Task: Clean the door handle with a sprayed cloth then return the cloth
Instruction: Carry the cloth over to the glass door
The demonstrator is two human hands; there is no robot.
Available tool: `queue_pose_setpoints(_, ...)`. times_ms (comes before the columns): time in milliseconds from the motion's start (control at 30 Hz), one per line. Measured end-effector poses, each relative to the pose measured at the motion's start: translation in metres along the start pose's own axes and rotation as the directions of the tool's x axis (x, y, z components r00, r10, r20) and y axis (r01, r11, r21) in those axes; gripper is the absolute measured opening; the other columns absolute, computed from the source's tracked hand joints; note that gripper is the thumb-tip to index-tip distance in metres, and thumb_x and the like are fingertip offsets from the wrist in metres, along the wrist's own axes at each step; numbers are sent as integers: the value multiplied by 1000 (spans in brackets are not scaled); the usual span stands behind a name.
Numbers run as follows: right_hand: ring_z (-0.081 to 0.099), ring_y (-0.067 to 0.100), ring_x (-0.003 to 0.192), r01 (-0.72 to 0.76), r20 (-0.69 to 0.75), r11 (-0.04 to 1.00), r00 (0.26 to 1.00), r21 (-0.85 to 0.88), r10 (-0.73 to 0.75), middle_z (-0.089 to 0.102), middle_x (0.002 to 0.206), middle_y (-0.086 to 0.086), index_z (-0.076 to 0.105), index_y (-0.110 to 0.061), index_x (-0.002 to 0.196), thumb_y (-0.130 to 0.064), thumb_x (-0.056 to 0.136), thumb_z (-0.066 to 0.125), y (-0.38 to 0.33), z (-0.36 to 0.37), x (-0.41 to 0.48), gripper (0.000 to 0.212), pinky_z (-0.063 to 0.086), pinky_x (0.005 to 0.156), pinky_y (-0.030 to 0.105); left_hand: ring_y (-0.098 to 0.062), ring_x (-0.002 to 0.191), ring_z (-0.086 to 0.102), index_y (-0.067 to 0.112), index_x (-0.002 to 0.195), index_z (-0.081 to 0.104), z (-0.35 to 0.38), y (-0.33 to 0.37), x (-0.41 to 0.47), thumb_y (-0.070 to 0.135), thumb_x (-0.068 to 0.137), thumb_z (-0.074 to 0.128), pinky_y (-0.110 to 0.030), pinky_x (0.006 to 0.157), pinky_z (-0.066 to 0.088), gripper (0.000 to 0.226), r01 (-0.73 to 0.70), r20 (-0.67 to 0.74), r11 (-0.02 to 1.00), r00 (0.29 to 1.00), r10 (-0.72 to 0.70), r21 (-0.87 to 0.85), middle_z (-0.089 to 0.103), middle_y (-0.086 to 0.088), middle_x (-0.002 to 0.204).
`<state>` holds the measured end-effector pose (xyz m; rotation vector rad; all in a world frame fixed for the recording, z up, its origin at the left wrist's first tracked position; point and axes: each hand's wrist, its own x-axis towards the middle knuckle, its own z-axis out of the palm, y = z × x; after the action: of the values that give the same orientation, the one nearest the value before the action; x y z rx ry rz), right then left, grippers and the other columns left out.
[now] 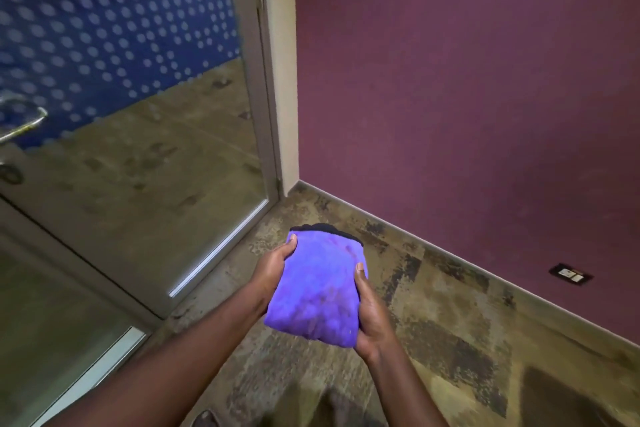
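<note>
I have the cloth [313, 291] in both hands, out in front of me over the carpet [450, 315], near the corner where the door frame [266, 80] meets the purple wall [467, 80]. It is folded into a thick pad, purple on top with a dark layer showing at its far edge.

My left hand [273, 270] cups the left side, thumb lying on the top near the far left corner, fingers curled under and out of sight. My right hand [370, 315] clasps the right side and near corner, thumb pressed on the right edge. Both hands are closed around the pad, firm but not wrung tight.

My guess is that I am readying the cloth, either before wiping or before returning it. I cannot tell which, nor whether it is damp. No spray bottle shows.

The handle [24, 121] sits at the far left edge on the glass door [138, 114], well apart from the cloth and blurred. If wiping is still to do, the next move calls for turning left, letting one hand go, and wrapping the pad round the lever.

No bucket, basket or caddy is visible, so where the cloth belongs is unknown to me. A floor socket [570, 274] lies to the right by the wall.
</note>
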<state>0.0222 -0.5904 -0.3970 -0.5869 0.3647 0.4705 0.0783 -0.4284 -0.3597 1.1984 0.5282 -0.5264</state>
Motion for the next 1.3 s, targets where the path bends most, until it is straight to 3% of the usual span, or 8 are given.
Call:
queue_pose_setpoints(333, 58, 40, 122, -35, 1, 997, 999, -63, 36, 58, 135, 24, 61, -5, 129, -52, 90, 58, 58, 75, 84, 61, 53, 92, 53, -37, 112, 63, -1, 118, 65, -111, 53, 29, 51, 88, 60, -53, 105, 44, 61, 22, -41, 989, 999, -28, -144, 67, -21, 118)
queue_pose_setpoints(433, 56, 40, 125, -54, -2, 994, 999, -94, 54, 57, 136, 23, 61, -7, 130, -52, 90, 60, 77, 99, 106, 61, 46, 100, 56, -23, 72, 74, 4, 88, 74, -147, 69, 39, 44, 87, 65, -31, 63, 60, 42, -37, -108, 985, 994, 19, -170, 77, -8, 83)
queue_pose_setpoints(500, 56, 39, 124, -75, 7, 991, 997, -109, 77, 58, 136, 23, 61, -8, 129, -53, 88, 63, 90, 116, 120, 62, 47, 100, 55, -17, 53, 70, 7, 71, 72, -171, 78, 44, 39, 88, 66, -21, 39, 50, 37, -81, -142, 979, 988, 54, -189, 74, -3, 65)
queue_pose_setpoints(700, 53, 38, 128, -160, 91, 977, 980, -142, 174, 55, 139, 23, 61, -8, 130, -58, 90, 58, 128, 163, 159, 63, 49, 98, 54, 3, 41, 61, 14, 68, 64, -234, 105, 40, 25, 95, 59, -9, 34, 41, 30, -222, -228, 950, 958, 172, -220, 66, 14, 49)
queue_pose_setpoints(800, 54, 37, 127, -203, 109, 964, 969, -170, 223, 55, 138, 23, 63, -9, 127, -59, 91, 55, 145, 185, 176, 63, 51, 96, 52, -6, 40, 63, 10, 69, 66, -263, 116, 37, 31, 94, 60, -13, 29, 39, 33, -161, -230, 955, 968, 104, -249, 68, 6, 50)
queue_pose_setpoints(933, 55, 38, 126, -246, 109, 946, 956, -209, 273, 56, 137, 24, 63, -8, 127, -60, 92, 53, 159, 209, 197, 64, 52, 92, 53, -18, 49, 69, 5, 78, 70, -295, 124, 42, 41, 90, 63, -19, 39, 48, 39, -105, -247, 954, 968, 34, -280, 74, -3, 62)
queue_pose_setpoints(1133, 50, 39, 131, -342, 112, 915, 922, -216, 371, 50, 143, 25, 54, -6, 136, -64, 91, 47, 163, 231, 229, 74, 45, 103, 56, -31, 93, 71, 3, 97, 73, -318, 138, 51, 48, 82, 69, -45, 95, 52, 47, -73, -316, 956, 948, -21, -284, 75, -14, 100)
queue_pose_setpoints(1300, 50, 38, 131, -431, 188, 875, 861, -223, 472, 51, 142, 23, 57, -6, 133, -66, 89, 46, 158, 243, 261, 76, 46, 102, 57, -33, 104, 67, 4, 105, 72, -324, 155, 66, 55, 82, 67, -46, 102, 48, 56, -85, -417, 967, 909, -24, -242, 72, -15, 109)
